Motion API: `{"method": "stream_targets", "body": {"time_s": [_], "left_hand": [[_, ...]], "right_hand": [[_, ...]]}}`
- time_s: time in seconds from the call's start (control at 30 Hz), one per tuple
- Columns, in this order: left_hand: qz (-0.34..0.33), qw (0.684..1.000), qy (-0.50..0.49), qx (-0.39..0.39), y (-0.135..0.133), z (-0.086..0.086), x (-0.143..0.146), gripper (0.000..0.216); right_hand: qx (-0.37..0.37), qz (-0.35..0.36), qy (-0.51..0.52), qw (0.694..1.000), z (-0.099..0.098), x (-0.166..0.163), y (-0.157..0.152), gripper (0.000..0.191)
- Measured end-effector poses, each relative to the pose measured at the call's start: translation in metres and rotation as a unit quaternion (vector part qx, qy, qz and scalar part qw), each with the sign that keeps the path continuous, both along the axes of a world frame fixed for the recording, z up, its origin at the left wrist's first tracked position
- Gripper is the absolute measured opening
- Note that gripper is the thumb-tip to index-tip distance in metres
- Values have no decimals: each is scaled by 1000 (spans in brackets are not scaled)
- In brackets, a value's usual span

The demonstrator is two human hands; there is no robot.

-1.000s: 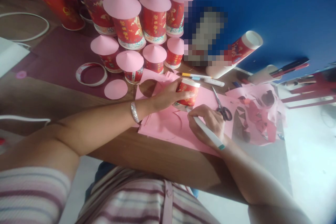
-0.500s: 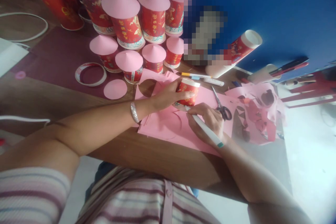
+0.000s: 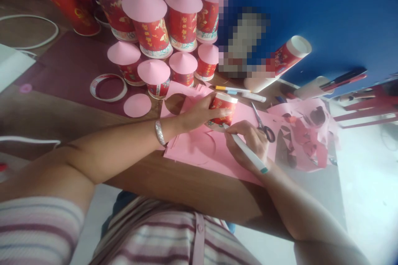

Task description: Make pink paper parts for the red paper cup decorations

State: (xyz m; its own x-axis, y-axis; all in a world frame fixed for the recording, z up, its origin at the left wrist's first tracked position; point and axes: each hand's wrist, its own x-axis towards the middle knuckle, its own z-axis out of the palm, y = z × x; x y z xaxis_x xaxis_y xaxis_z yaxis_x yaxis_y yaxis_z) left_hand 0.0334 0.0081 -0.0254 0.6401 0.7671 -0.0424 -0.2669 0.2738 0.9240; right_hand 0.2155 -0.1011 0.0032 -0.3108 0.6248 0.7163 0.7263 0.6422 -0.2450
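My left hand [image 3: 202,112] is closed around a small red paper cup [image 3: 224,107] with gold markings and a pale band at its lower end. The cup is held tilted over stacked pink paper [image 3: 192,149]. In my right hand [image 3: 248,143] is a white marker pen [image 3: 247,151] with a green end, its tip at the pale band, where green marks show. Black-handled scissors [image 3: 264,129] lie on the paper just beyond my right hand.
Several red cups with pink cone tops [image 3: 154,72] stand at the back left. A white ring [image 3: 108,87] and a pink paper disc [image 3: 137,105] lie near them. Pink scraps [image 3: 314,136] are heaped at the right. More pens [image 3: 253,97] lie behind the held cup.
My right hand and the marker have shifted slightly to the right along the cup's pale band. My left hand holds the cup in nearly the same place.
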Motion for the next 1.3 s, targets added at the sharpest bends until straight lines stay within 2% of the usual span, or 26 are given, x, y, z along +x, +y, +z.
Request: {"method": "stream_targets", "body": {"time_s": [0.53,1.03,1.3], "left_hand": [[-4,1000,-15,-14,0,0,1,61],[-1,1000,-11,-2,0,-1,0,63],[-4,1000,-2,16,1,-4,0,62]], "right_hand": [[12,-25,-11,1000,-1,1,-1,17],[-1,5,4,1000,3,-1,-2,21],[3,-9,-6,1000,1,0,-2,22]]}}
